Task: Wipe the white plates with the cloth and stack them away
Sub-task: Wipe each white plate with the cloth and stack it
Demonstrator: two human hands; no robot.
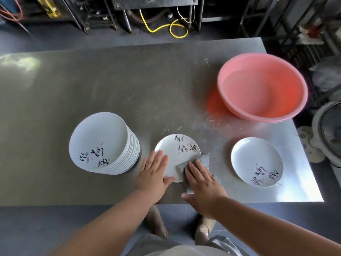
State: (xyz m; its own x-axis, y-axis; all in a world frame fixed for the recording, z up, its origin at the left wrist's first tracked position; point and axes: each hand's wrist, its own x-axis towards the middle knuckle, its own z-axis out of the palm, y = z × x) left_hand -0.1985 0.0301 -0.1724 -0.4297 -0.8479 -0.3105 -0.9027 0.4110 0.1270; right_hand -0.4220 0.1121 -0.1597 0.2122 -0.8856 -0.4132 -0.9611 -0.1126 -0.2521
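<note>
Plate (177, 154), centre frame: left hand (154, 172) flat on rim; right hand (201, 180) flat, pressing cloth (203, 158); stack (103, 143) left, nearer left hand.

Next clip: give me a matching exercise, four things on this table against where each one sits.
Things:
1. stack of plates
2. pink basin
3. grey cloth
4. lone plate

Places:
A. far right of the table
B. under the right hand
C. left side of the table
D. near right corner of the table

Pairs: 1-C; 2-A; 3-B; 4-D
</note>
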